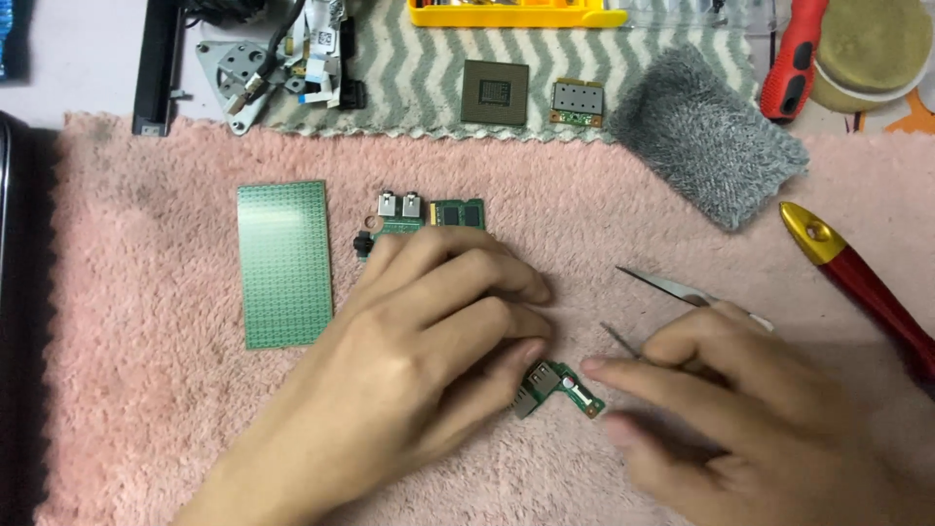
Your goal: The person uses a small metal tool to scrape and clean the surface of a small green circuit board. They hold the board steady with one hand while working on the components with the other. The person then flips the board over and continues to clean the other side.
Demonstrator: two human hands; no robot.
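Landmark: fluffy pink towel (146, 409) spread over the table; all places are told from it
Small board: small green circuit board with a metal socket (560, 387) lies near the towel's lower middle, flat on the pile
Left hand: left hand (429, 331) rests on the towel's middle; its fingers (516, 362) are curled together, the tips pressing the board's left end
Right hand: right hand (721, 399) sits at the towel's lower right; fingers closed on thin silver tweezers (672, 287), the forefinger touching the board's right end
Risk: the board may skid or flip on the soft pile if the pressing tips slip; the tweezers' points could scratch it
Hidden: the left hand covers part of a larger green board with sockets (414, 214) at the towel's upper middle; whether the tweezers' tips meet the small board I cannot tell; the right hand is blurred and cut by the lower edge
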